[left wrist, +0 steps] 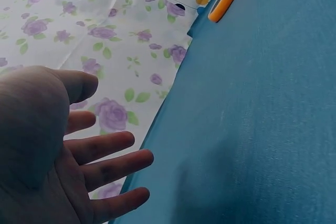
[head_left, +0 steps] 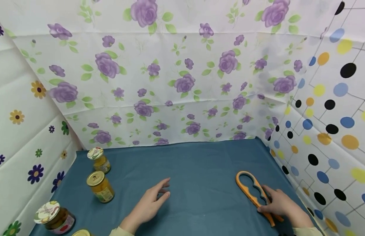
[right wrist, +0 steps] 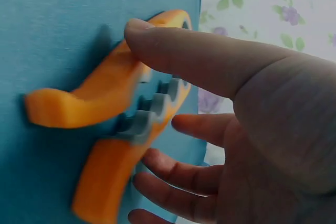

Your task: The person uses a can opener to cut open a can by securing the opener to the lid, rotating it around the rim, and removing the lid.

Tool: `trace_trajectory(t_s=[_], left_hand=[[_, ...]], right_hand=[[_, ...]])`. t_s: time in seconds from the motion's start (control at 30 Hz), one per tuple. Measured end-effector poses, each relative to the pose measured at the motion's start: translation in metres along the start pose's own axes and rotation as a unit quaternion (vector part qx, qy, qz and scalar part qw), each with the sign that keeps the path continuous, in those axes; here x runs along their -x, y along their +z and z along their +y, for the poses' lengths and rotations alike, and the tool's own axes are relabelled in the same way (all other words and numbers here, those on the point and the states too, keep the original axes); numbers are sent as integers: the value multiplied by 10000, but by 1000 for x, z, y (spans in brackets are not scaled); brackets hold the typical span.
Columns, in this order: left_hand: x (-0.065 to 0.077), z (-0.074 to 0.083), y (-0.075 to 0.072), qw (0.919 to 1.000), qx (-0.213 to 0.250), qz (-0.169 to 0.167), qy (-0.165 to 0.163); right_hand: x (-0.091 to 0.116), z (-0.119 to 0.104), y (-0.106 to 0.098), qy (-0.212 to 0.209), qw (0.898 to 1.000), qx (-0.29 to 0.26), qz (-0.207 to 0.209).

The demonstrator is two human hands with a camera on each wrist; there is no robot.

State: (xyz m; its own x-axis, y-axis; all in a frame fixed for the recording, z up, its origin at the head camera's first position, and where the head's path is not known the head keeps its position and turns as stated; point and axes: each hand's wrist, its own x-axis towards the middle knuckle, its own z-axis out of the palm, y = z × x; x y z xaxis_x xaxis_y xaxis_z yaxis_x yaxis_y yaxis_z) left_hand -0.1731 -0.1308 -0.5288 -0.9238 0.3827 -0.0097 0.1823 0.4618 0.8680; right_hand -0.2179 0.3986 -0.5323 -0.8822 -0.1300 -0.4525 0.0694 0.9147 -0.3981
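Observation:
An orange jar opener (head_left: 249, 191) with a grey toothed inner lining lies on the blue cloth at the right. My right hand (head_left: 278, 205) holds it around its two handles. In the right wrist view the thumb (right wrist: 173, 51) rests on one handle, and the fingers (right wrist: 184, 174) lie along the outer side of the other. My left hand (head_left: 150, 203) hovers over the middle of the cloth and holds nothing. Its fingers (left wrist: 118, 169) are spread and slightly bent in the left wrist view.
Several glass jars stand along the left side: a small one (head_left: 101, 162) at the back, a gold-lidded jar (head_left: 103, 188), a dark jar (head_left: 60, 221), and a gold lid (head_left: 82, 233) cut by the bottom edge. Patterned sheets (head_left: 182, 98) wall the blue tabletop (head_left: 197, 167) on three sides.

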Motion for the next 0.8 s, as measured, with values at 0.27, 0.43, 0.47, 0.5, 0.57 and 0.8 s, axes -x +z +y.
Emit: trace_trajectory(t_s=[0.27, 0.43, 0.47, 0.5, 0.57, 0.8], left_hand=[[3, -7, 1, 9997, 237, 37, -44], [5, -11, 2, 9997, 235, 61, -96], [5, -12, 2, 9996, 237, 61, -114], [5, -13, 3, 9996, 238, 61, -128], [6, -13, 3, 9995, 259, 42, -161], [8, -12, 3, 9992, 338, -99, -195]], right_hand=[[5, 3, 5, 400, 9987, -277, -178], [7, 3, 11, 477, 9969, -628, -50], [7, 3, 13, 479, 9966, -670, -39], [7, 3, 14, 474, 9964, -699, -38], [6, 3, 17, 486, 9963, -711, -44], [7, -1, 17, 519, 9955, -787, 41]])
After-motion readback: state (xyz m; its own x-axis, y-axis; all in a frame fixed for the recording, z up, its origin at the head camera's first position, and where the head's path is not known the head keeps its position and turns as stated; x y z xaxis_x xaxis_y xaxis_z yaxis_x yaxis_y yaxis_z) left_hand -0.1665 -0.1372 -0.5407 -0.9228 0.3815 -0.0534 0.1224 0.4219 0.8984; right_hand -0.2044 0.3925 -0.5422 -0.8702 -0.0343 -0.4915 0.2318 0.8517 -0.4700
